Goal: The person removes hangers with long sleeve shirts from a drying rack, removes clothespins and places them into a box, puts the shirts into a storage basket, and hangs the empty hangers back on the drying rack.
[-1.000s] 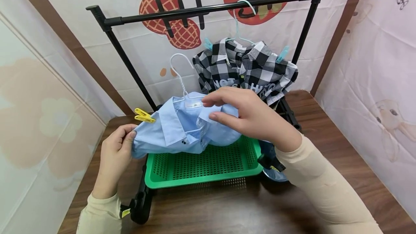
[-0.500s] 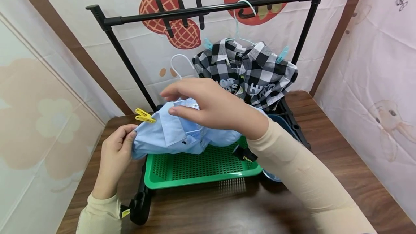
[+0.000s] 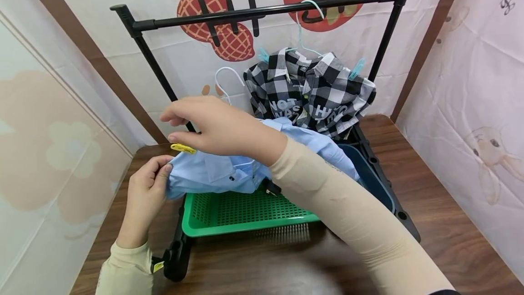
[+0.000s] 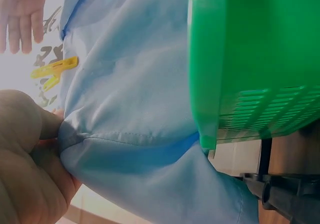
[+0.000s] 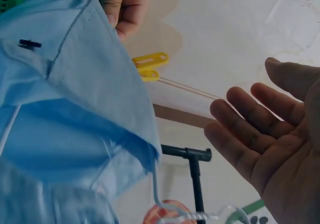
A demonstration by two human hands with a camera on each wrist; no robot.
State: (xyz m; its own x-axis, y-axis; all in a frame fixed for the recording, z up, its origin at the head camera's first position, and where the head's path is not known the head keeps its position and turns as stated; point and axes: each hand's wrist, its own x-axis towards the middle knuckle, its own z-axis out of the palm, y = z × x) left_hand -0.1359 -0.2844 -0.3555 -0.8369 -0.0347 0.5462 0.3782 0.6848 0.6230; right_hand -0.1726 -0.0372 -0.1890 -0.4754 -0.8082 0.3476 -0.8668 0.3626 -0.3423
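Observation:
My left hand (image 3: 145, 195) pinches the shoulder edge of a light blue shirt (image 3: 213, 174) between thumb and fingers. A yellow clothespin (image 4: 55, 73) is clipped on that shoulder, just above the pinching fingers. The shirt sits on a white hanger (image 3: 229, 78) whose hook stands free, below the rack bar. My right hand (image 3: 221, 126) hovers over the shirt collar with fingers extended, holding nothing; in the head view its fingertips are just above the clothespin. In the right wrist view the right palm (image 5: 285, 149) faces the shirt, apart from it. Part of the collar is hidden behind this hand.
A black rack (image 3: 262, 12) spans the back; a black-and-white checked shirt (image 3: 311, 90) hangs there with light blue clothespins (image 3: 357, 68). Beneath the blue shirt lies a green basket (image 3: 254, 229). A dark blue bin (image 3: 378, 190) stands at right on the brown table (image 3: 446, 222).
My right hand has swept left across the shirt, from the right side of the collar to near the yellow clothespin. The left hand keeps its pinch in the same place.

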